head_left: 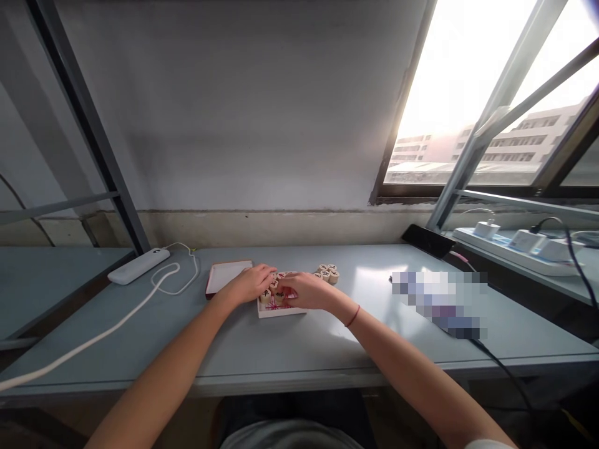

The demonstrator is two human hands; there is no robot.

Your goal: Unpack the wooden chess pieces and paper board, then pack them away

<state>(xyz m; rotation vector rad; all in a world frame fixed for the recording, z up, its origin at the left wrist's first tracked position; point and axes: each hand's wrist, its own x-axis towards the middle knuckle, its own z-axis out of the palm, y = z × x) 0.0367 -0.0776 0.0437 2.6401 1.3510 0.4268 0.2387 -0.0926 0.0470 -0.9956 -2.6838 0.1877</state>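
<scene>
A shallow white box [282, 313] with round wooden chess pieces [266, 295] inside sits on the grey desk. My left hand [250, 282] lies at the box's left side, fingers over its far left corner by the pieces; whether it grips anything is hidden. Over the right part of the box, my right hand [311, 290] has its thumb and fingers bent together at the pieces, and what lies between them is too small to make out. Several more round pieces [326, 274] stand on the desk just beyond my right hand. The open box lid [228, 274] rests left of the box.
A white power bank [139, 266] with a cable is at the back left. A long white cable [115, 325] crosses the left side. A blurred object [440, 302] lies on the right, near a black device [427, 241] and a power strip [515, 252].
</scene>
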